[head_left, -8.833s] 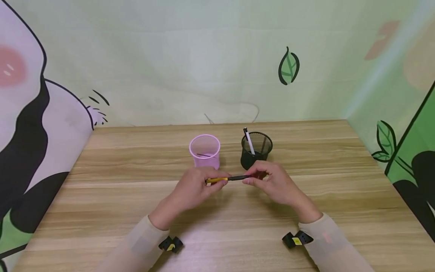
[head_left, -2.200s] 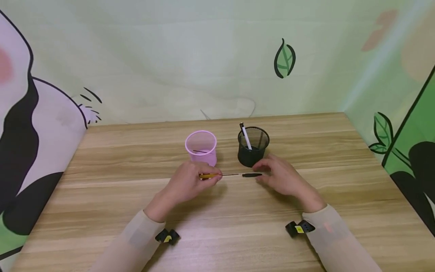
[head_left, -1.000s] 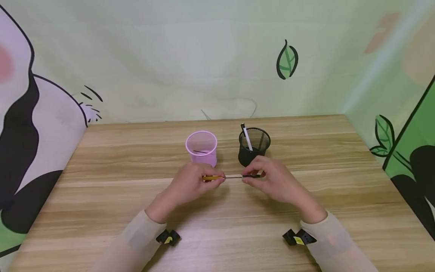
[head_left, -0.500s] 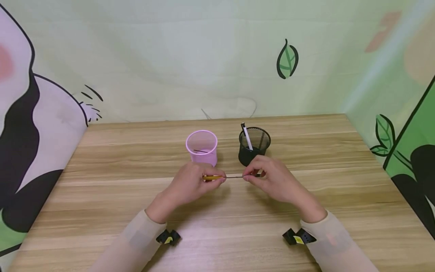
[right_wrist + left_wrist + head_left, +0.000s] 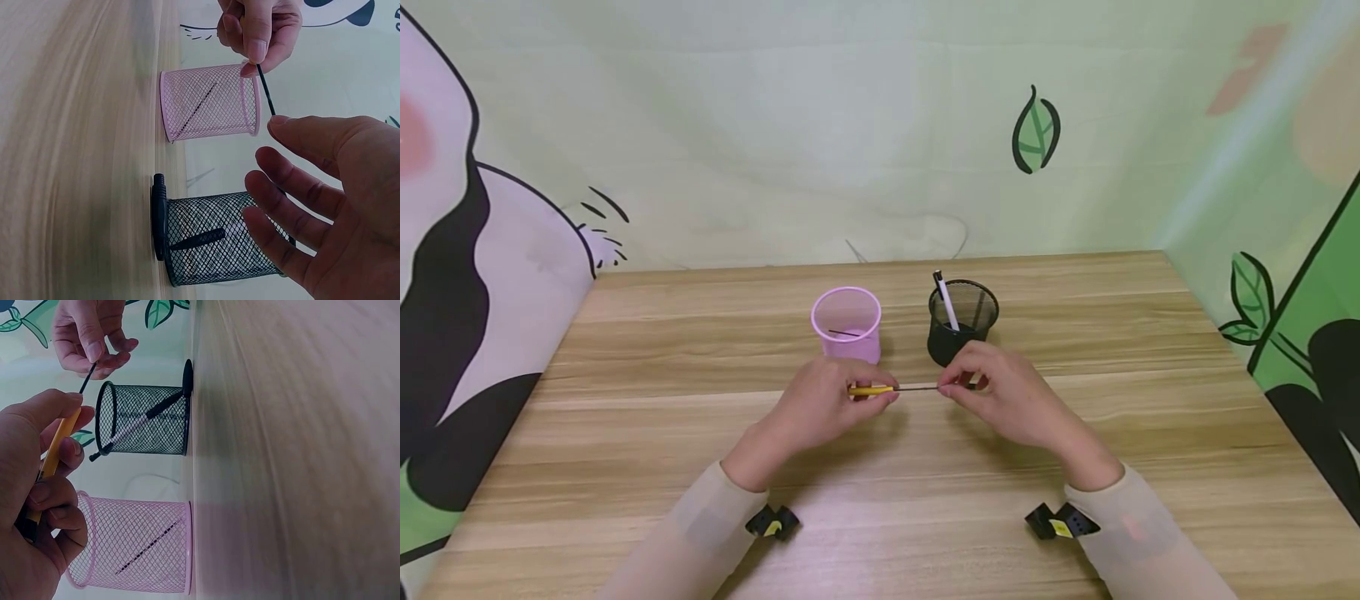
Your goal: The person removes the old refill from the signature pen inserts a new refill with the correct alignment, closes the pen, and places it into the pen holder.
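Note:
The left hand (image 5: pixel 820 408) holds the yellow barrel (image 5: pixel 60 440) of a pen, with fingers curled round it. From the barrel's front end sticks a thin dark refill (image 5: pixel 267 90). The right hand (image 5: pixel 1011 404) pinches this refill's free end between thumb and index finger, the other fingers spread loosely. A black pen grip section (image 5: pixel 159 219) lies on the table in front of the black cup, partly hidden by the right fingers in the head view.
A pink mesh cup (image 5: pixel 852 348) stands behind the left hand, a dark thin refill (image 5: pixel 149 545) leaning inside it. Behind the right hand, a black mesh cup (image 5: pixel 951 343) holds a white pen (image 5: pixel 947 305) with black ends. A printed cloth wall (image 5: pixel 737 167) borders the wooden table.
The yellow and black pen was whole between both hands; later its black grip came off, baring the refill. The right hand has moved from that grip to pinching the refill.

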A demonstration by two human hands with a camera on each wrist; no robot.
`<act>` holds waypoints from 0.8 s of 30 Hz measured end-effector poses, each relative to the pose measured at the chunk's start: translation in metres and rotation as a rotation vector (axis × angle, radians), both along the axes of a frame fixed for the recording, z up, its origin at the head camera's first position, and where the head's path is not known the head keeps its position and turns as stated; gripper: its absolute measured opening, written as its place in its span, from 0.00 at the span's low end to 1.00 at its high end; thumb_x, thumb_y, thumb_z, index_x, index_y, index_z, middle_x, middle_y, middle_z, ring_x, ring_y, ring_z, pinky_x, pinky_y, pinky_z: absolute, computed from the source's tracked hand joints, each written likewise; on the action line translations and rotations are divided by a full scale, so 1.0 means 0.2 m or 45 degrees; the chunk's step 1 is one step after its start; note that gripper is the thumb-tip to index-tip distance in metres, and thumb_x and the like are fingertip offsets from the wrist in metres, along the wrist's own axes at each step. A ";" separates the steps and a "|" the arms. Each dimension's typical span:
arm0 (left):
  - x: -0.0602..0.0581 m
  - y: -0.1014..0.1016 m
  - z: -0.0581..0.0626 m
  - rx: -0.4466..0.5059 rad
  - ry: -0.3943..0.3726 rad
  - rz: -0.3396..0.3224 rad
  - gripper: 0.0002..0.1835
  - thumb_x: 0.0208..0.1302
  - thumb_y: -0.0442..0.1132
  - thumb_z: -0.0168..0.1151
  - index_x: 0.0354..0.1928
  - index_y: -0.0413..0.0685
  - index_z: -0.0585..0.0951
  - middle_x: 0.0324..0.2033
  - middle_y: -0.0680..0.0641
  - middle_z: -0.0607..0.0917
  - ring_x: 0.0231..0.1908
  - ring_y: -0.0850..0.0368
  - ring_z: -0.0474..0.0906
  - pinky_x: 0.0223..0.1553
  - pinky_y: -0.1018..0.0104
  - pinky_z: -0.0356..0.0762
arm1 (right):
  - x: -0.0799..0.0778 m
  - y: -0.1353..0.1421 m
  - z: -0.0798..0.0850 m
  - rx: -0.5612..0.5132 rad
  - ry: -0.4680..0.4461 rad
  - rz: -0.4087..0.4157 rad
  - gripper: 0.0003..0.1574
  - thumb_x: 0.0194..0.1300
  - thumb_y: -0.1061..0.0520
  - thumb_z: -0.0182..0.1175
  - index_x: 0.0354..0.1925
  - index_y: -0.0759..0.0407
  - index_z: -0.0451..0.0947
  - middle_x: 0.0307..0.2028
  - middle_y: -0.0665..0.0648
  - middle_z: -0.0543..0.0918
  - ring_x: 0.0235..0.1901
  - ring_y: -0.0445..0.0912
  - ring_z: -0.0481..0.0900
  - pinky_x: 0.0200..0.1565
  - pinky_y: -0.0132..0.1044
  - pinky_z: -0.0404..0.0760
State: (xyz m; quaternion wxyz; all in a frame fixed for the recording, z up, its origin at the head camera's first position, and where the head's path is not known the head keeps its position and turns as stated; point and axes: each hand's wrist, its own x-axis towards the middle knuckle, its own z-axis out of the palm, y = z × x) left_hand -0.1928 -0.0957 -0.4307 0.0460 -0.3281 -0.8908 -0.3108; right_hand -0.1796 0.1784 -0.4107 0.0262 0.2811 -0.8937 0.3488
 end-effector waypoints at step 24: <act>-0.02 -0.03 0.00 0.025 0.001 -0.009 0.04 0.67 0.44 0.71 0.41 0.59 0.92 0.34 0.61 0.92 0.28 0.69 0.79 0.33 0.72 0.78 | -0.02 0.03 0.00 -0.005 -0.031 -0.029 0.02 0.69 0.58 0.69 0.38 0.49 0.87 0.38 0.44 0.85 0.38 0.39 0.82 0.40 0.37 0.83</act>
